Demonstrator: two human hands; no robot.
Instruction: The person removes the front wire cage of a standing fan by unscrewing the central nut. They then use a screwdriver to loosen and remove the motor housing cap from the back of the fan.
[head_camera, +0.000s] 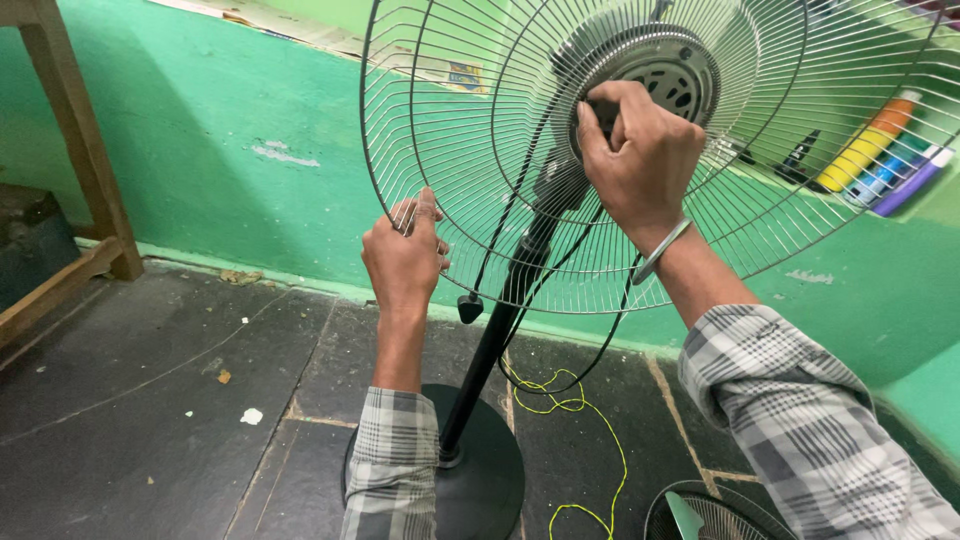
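Observation:
A pedestal fan stands in front of me with only its rear wire guard (470, 110) mounted. My left hand (404, 255) grips the guard's lower left rim wires. My right hand (637, 158) is closed around the middle of the motor hub (668, 72), fingers curled over a dark part there; a metal bangle sits on that wrist. The black pole (490, 350) drops to a round black base (490, 480). Both forearms wear grey plaid sleeves.
A yellow cord (580, 410) and a black cable trail over the dark stone floor. Another fan guard with a green blade (700, 515) lies at bottom right. A wooden table leg (85, 140) stands at left. The green wall has a ledge with coloured tubes (880, 150).

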